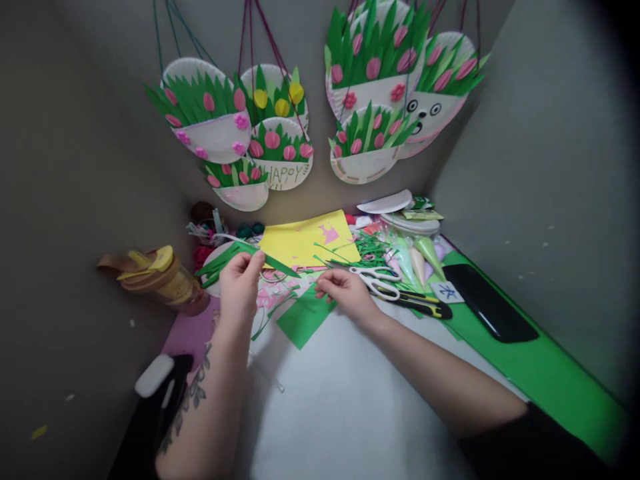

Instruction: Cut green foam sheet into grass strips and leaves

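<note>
My left hand [241, 280] pinches a narrow, pointed green paper leaf [281, 265] between thumb and fingers, its tip pointing right. Behind that hand, more cut green leaves [216, 264] lie on a white paper plate. My right hand [345, 293] is closed, fingertips together, over a piece of green paper [303, 323]; whatever it may hold is too small to make out. White-handled scissors [383, 283] lie just behind the right hand, beside a yellow and black cutter [425, 304].
Scraps of green and pink paper surround a yellow sheet [300, 241] at the back. A black phone [490, 301] rests on green paper at right. At left stands a cup [165, 283]. Paper-plate baskets with paper tulips [213, 127] hang on the wall.
</note>
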A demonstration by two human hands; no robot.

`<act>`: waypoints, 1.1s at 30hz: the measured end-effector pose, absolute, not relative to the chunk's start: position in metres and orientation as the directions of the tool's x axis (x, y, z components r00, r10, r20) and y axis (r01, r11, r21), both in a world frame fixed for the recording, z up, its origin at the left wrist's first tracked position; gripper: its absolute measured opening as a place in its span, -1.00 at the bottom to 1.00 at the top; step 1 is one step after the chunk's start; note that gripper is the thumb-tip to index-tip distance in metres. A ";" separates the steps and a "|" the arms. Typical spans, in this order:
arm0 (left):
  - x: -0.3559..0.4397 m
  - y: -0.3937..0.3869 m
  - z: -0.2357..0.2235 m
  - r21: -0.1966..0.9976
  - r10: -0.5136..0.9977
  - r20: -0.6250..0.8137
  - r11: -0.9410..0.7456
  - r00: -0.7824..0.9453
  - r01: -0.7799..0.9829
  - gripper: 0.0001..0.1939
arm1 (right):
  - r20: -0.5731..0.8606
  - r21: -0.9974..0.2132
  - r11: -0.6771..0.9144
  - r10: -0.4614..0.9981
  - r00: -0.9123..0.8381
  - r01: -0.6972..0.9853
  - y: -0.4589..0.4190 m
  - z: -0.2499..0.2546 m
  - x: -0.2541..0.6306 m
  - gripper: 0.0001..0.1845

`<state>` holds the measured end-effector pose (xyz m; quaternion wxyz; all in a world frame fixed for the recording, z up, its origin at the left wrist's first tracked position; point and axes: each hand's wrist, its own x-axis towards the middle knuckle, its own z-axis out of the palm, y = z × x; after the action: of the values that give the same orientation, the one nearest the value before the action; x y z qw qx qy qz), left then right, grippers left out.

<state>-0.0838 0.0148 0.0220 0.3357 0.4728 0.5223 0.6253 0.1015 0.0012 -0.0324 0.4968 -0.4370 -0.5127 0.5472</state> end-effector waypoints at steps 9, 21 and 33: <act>-0.046 0.003 -0.001 0.991 0.990 0.121 -0.116 -0.074 0.071 -0.77 | 0.218 -0.945 0.228 0.974 -0.067 0.235 -0.003 -0.033 0.098 -0.89; -0.032 0.000 -0.018 0.983 0.998 -0.063 0.066 0.024 -0.173 -0.64 | 0.418 -0.825 0.429 0.901 -0.112 0.368 -0.002 -0.039 0.101 -0.87; -0.043 -0.005 0.018 0.896 0.970 -0.196 0.236 0.141 -0.377 -0.57 | 0.449 -0.755 0.438 0.888 -0.103 0.487 0.012 -0.054 0.113 -0.88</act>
<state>-0.0431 -0.0049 0.0177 0.6662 0.3557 0.4172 0.5055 0.1133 0.0119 -0.0538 0.4631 -0.4837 -0.7104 0.2163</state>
